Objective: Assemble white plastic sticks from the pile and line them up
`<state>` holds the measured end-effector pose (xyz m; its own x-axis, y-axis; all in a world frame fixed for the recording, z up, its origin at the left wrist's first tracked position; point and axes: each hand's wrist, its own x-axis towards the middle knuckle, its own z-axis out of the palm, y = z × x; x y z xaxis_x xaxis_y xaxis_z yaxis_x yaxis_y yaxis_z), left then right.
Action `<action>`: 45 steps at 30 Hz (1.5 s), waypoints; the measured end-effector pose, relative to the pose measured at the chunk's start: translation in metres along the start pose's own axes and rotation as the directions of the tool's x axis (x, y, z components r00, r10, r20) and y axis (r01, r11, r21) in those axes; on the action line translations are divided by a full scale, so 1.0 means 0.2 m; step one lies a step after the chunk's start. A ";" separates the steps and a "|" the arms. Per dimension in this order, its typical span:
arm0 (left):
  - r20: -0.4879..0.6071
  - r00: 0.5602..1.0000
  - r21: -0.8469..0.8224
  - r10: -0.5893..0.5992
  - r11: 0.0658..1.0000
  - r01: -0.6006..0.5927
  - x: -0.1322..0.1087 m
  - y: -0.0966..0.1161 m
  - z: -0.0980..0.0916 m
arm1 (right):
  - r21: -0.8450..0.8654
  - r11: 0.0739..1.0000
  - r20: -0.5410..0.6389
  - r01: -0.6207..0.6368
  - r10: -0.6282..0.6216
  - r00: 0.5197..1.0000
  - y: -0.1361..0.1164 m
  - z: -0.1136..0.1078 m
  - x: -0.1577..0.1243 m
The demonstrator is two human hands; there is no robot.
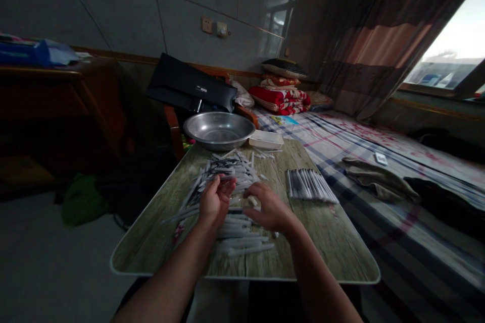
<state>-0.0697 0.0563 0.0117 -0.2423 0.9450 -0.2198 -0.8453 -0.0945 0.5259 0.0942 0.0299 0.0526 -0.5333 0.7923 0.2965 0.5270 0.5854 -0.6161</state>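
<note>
A loose heap of thin white tubes (227,171) lies on the wood-patterned table (333,242). My left hand (215,201) is raised over the heap with its fingers curled around a few tubes. My right hand (268,208) rests palm down on the pile beside it, fingers bent and pinched over the tubes. More white tubes (242,242) lie under and in front of both hands. A neat row of tubes (309,184) sits side by side to the right of my right hand.
A metal basin (219,130) and a shallow white tray (265,139) stand at the table's far end. A bed with a striped sheet (379,161), folded blankets (282,98) and dark clothes lies to the right. A dark wooden desk (56,91) stands on the left.
</note>
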 end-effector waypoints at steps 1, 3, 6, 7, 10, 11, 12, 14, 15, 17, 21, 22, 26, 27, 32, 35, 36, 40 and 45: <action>-0.005 1.000 -0.004 0.000 1.000 0.000 0.00 0.00 0.00 | -0.098 0.995 0.063 0.035 -0.029 0.998 -0.04 0.02 -0.04; -0.007 1.000 -0.010 -0.005 1.000 0.004 -0.01 0.01 0.01 | -0.235 0.971 0.143 0.044 -0.010 0.990 -0.09 0.08 -0.13; -0.007 1.000 -0.011 -0.010 1.000 0.010 -0.02 0.01 0.01 | -0.342 0.938 0.183 0.053 0.011 0.983 -0.13 0.21 -0.25; -0.003 1.000 -0.013 -0.007 1.000 0.007 -0.02 0.01 0.01 | -0.361 0.931 0.189 0.060 0.010 0.982 -0.13 0.25 -0.28; 0.013 1.000 -0.018 0.005 1.000 -0.004 -0.02 0.01 0.00 | -0.391 0.917 0.182 0.081 -0.009 0.983 -0.12 0.34 -0.31; 0.015 1.000 -0.020 0.006 1.000 -0.006 -0.02 0.00 0.00 | -0.400 0.912 0.174 0.088 -0.018 0.985 -0.11 0.36 -0.31; 0.015 1.000 -0.021 0.007 1.000 -0.006 -0.02 0.00 0.00 | -0.410 0.907 0.164 0.094 -0.028 0.986 -0.11 0.37 -0.30; 0.014 1.000 -0.023 0.005 1.000 -0.004 -0.02 0.00 -0.01 | -0.433 0.896 0.140 0.101 -0.044 0.989 -0.09 0.38 -0.26; 0.014 1.000 -0.022 0.005 1.000 -0.005 -0.01 0.00 -0.01 | -0.447 0.889 0.127 0.103 -0.051 0.991 -0.08 0.39 -0.24; 0.020 1.000 -0.019 0.006 1.000 -0.006 -0.01 0.00 -0.01 | -0.474 0.874 0.107 0.106 -0.063 0.992 -0.06 0.40 -0.18; 0.006 1.000 -0.019 0.004 1.000 -0.004 0.00 0.01 -0.01 | -0.516 0.849 0.085 0.112 -0.079 0.993 0.02 0.41 -0.09; -0.001 1.000 -0.021 0.001 1.000 -0.001 -0.01 0.01 0.00 | -0.525 0.844 0.078 0.111 -0.082 0.994 0.04 0.41 -0.06; -0.007 1.000 -0.021 -0.002 1.000 0.002 -0.01 0.02 0.00 | -0.549 0.828 0.040 0.111 -0.106 0.994 0.11 0.41 0.01; -0.004 1.000 -0.017 0.000 1.000 0.000 -0.01 0.02 0.00 | -0.550 0.827 0.029 0.112 -0.116 0.993 0.13 0.40 0.02; 0.012 1.000 -0.003 0.008 1.000 -0.008 0.00 0.00 -0.01 | -0.558 0.823 -0.001 0.107 -0.130 0.992 0.17 0.39 0.06; 0.018 1.000 0.007 0.017 1.000 -0.017 0.00 -0.01 -0.02 | -0.559 0.823 0.005 0.100 -0.118 0.993 0.15 0.38 0.06; 0.019 1.000 0.010 0.014 1.000 -0.015 0.00 -0.01 -0.02 | -0.558 0.824 0.009 0.096 -0.110 0.994 0.14 0.37 0.05; 0.011 1.000 0.003 0.001 1.000 -0.001 0.00 -0.01 -0.03 | -0.546 0.835 0.014 0.069 -0.073 0.997 0.09 0.29 -0.01; -0.007 1.000 0.000 -0.019 1.000 0.019 -0.01 -0.02 -0.03 | -0.568 0.772 -0.223 -0.284 0.187 0.957 0.19 0.06 -0.17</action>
<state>-0.0678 0.0532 0.0053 -0.2291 0.9445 -0.2355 -0.8499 -0.0761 0.5213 0.1239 0.0239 0.0105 -0.2636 0.9060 0.3311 0.9345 0.3249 -0.1452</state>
